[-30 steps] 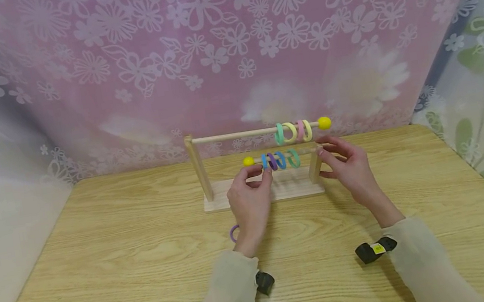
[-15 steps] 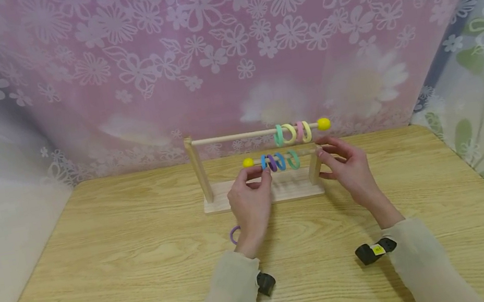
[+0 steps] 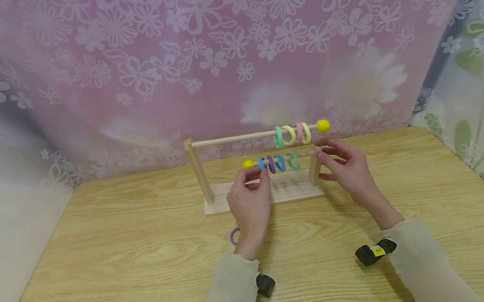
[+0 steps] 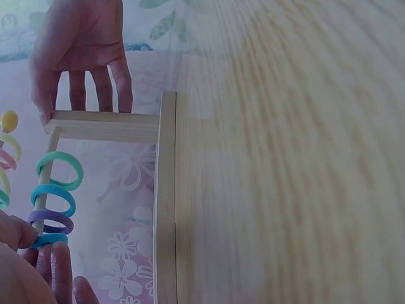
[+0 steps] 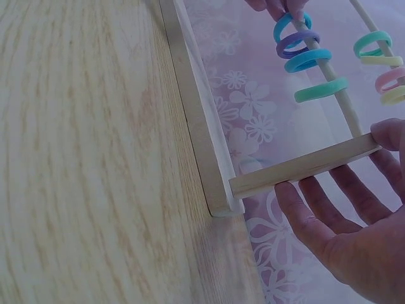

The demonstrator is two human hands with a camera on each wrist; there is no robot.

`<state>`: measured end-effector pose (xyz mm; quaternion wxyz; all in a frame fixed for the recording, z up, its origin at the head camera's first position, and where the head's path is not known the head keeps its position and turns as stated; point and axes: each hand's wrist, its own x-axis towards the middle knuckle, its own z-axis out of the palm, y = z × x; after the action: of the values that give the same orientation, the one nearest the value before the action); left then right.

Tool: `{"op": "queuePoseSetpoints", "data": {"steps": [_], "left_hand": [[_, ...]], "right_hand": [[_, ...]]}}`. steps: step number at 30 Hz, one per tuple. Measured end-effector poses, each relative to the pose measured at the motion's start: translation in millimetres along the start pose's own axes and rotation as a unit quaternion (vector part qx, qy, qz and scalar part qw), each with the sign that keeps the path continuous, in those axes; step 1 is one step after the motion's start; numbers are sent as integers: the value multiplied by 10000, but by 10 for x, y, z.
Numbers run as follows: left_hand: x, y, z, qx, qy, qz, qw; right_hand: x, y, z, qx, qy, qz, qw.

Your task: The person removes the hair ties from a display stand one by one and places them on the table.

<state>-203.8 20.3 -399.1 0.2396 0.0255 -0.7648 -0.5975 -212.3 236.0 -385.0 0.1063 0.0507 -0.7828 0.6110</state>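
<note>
A wooden stand (image 3: 231, 204) with two posts carries two rods in the head view. My left hand (image 3: 250, 200) pinches a blue ring (image 4: 52, 240) between thumb and fingers on the lower rod, near its yellow end knob (image 3: 248, 164). Along the same rod hang a purple ring (image 5: 297, 43), a second blue ring (image 5: 307, 61) and a green ring (image 5: 321, 90). My right hand (image 3: 350, 173) grips the right post (image 5: 304, 166), thumb at its top and fingers along its outer side.
On the upper rod (image 3: 235, 138) hang green, yellow and pink rings, with a yellow knob (image 3: 323, 126) at its right end. A loose purple ring (image 3: 234, 236) lies on the table (image 3: 124, 275), partly hidden by my left wrist. A flowered curtain (image 3: 225, 43) stands behind.
The blue ring in my left hand has slid slightly left along the lower rod, towards the yellow knob. My right hand stays on the post.
</note>
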Motion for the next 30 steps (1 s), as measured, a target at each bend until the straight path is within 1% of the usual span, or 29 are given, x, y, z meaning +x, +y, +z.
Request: {"op": "queuePoseSetpoints", "data": {"steps": [12,19,24,30], "left_hand": [[19,-12,-41,-34,83,31,10000],[21,6,-75,-75,122,-55,9999],[22,-11,-82,-123,199,12,9997],[16,1,-105,-153,243,18,9996]], "right_hand": [[0,-14,11,-70,33,0,10000],[-2,-14,5,-66,28,23,10000],[-6,-9,-3,-54,11,22,10000],[-13,-9,-7,-77,17,27,10000]]}}
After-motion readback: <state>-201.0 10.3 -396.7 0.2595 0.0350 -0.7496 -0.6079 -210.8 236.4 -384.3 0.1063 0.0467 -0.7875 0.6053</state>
